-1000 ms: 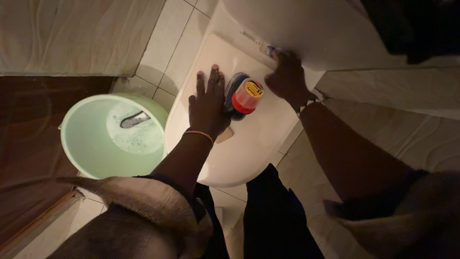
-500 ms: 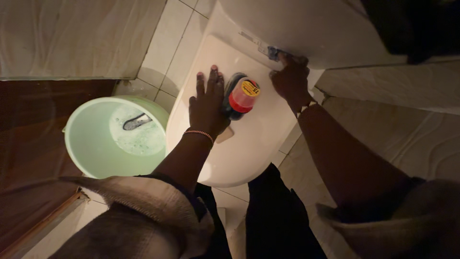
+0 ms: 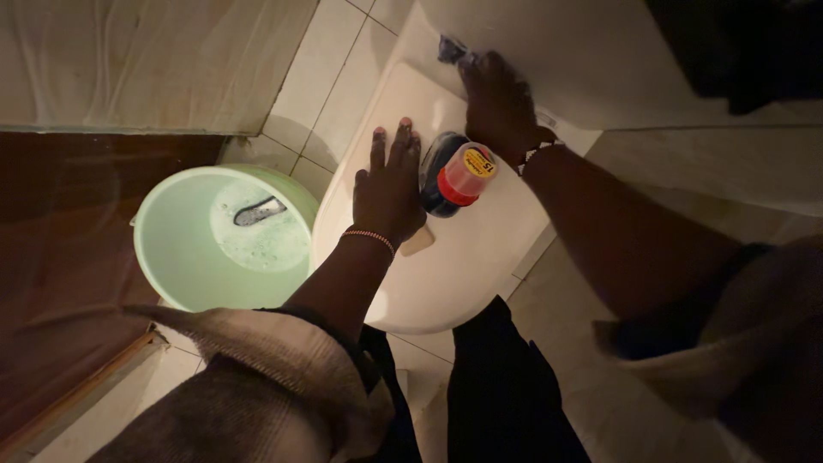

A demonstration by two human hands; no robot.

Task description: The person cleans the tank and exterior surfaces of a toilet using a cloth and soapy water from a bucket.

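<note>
My left hand (image 3: 390,189) lies flat, fingers spread, on the closed white toilet lid (image 3: 463,257). Right beside its fingers stands a dark blue bottle with a red cap (image 3: 454,176) on the lid. My right hand (image 3: 497,103) presses a small blue cloth (image 3: 450,47) against the back of the toilet, where the lid meets the white cistern (image 3: 549,51). Most of the cloth is hidden under the hand.
A pale green bucket (image 3: 171,249) with soapy water and a dark object in it stands on the white tiled floor (image 3: 334,77) left of the toilet. A dark wooden surface (image 3: 60,240) lies at far left. My dark-clothed legs (image 3: 506,386) are in front of the bowl.
My right hand has slid the blue cloth leftward along the back of the toilet, from right of the bottle to above it. The left hand and bottle stay put.
</note>
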